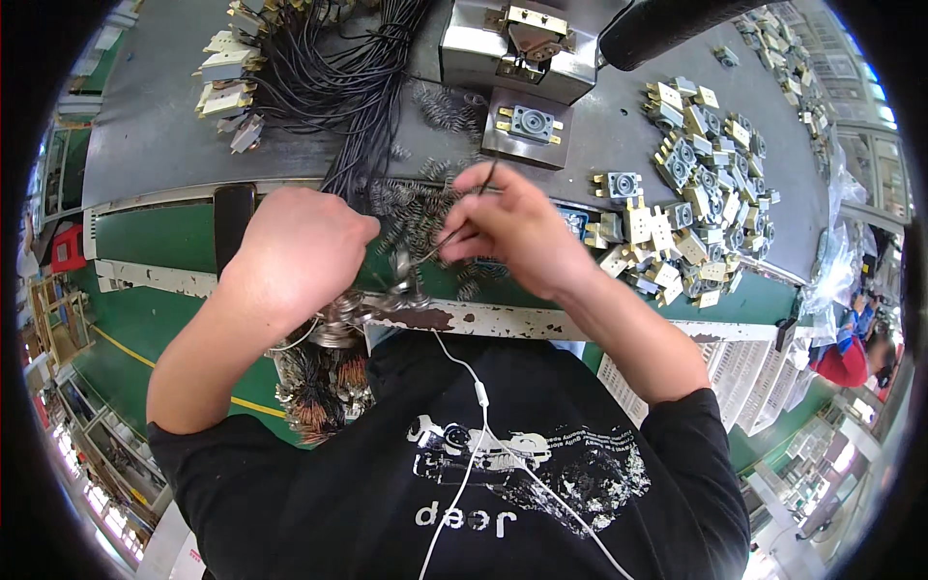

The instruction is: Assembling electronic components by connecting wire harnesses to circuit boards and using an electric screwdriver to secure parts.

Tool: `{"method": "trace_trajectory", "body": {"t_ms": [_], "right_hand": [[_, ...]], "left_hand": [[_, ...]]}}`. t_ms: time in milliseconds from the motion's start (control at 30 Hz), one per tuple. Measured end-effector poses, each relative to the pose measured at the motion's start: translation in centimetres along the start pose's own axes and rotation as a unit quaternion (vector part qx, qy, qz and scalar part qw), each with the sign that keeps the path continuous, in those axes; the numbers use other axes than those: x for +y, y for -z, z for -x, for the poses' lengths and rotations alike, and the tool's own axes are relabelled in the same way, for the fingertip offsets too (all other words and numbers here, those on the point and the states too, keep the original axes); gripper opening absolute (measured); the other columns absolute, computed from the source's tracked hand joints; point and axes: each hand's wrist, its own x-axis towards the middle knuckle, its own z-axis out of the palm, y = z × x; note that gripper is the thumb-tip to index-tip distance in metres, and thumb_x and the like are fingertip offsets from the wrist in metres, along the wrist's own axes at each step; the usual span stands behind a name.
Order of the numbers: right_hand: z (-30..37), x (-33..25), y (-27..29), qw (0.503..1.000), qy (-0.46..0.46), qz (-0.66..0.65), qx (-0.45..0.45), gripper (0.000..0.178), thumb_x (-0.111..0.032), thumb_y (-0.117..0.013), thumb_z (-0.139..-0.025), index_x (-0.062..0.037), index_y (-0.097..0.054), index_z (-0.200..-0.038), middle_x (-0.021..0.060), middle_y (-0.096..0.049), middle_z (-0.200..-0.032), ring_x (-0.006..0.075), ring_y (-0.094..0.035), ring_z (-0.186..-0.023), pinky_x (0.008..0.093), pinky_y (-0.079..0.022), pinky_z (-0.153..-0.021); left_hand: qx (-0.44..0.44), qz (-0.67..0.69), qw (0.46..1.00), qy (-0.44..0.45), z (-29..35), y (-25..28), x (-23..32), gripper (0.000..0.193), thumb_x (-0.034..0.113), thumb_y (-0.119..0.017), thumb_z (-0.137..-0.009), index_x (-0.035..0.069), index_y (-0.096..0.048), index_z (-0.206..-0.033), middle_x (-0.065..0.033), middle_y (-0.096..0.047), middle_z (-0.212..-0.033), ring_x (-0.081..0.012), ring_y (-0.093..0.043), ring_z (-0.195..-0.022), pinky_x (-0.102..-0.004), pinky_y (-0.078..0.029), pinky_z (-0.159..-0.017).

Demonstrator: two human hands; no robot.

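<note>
While the right hand point(507, 227) pinches a wire point(438, 245), likely light, pliant, best held near its end, the left hand's point(307, 242) grip is hidden.

On the surface point(150, 126), a bundle of wires point(329, 92) lies far left of centre, with connectors point(227, 72) at its left end. To its right stands a press fixture point(517, 60); just before that sits a block point(532, 154) with one socket point(532, 124) on top. Loose springs point(411, 213) lie between the left hand point(302, 244) and the right hand point(517, 230), the latter before the block. Right of the block spreads a socket heap point(701, 193), with plastic bags point(839, 227) farther right.
</note>
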Motion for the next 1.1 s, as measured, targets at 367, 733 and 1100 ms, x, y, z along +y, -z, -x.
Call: {"method": "trace_trajectory", "body": {"t_ms": [367,733,1100], "right_hand": [[5.6,-6.0,-1.0,0.934,-0.062,0.337,-0.098,0.062,-0.013,-0.046,-0.109,-0.01,-0.021,-0.165,0.0064,-0.069,-0.081,0.0205,-0.073,-0.083,0.0353,-0.055,-0.077],[5.5,-2.8,3.9,0.966,-0.05,0.177,-0.18,0.049,-0.019,-0.053,-0.11,-0.0129,-0.043,-0.158,0.0016,-0.075,-0.099,0.0038,-0.059,-0.07,0.0225,-0.052,-0.061],[5.5,0.0,3.2,0.976,-0.053,0.168,-0.128,0.047,-0.016,-0.053,-0.11,-0.0104,-0.045,-0.156,0.0002,-0.069,-0.101,0.0035,-0.056,-0.077,0.0217,-0.051,-0.067]], "left_hand": [[0.135,0.342,0.93,-0.007,-0.6,2.3,-3.2,0.016,0.017,-0.067,-0.096,0.004,-0.06,-0.101,-0.0132,-0.067,-0.082,-0.031,-0.066,-0.075,-0.0397,-0.05,-0.069],[0.357,0.286,0.877,-0.149,-8.1,4.1,-0.3,0.017,0.01,-0.077,-0.088,0.004,-0.069,-0.103,-0.0071,-0.068,-0.09,-0.0201,-0.067,-0.08,-0.0304,-0.053,-0.07],[0.369,0.173,0.885,-0.224,-13.4,3.2,1.7,0.011,0.014,-0.072,-0.087,0.006,-0.064,-0.089,-0.0065,-0.068,-0.082,-0.0285,-0.069,-0.079,-0.0399,-0.055,-0.07]]}}
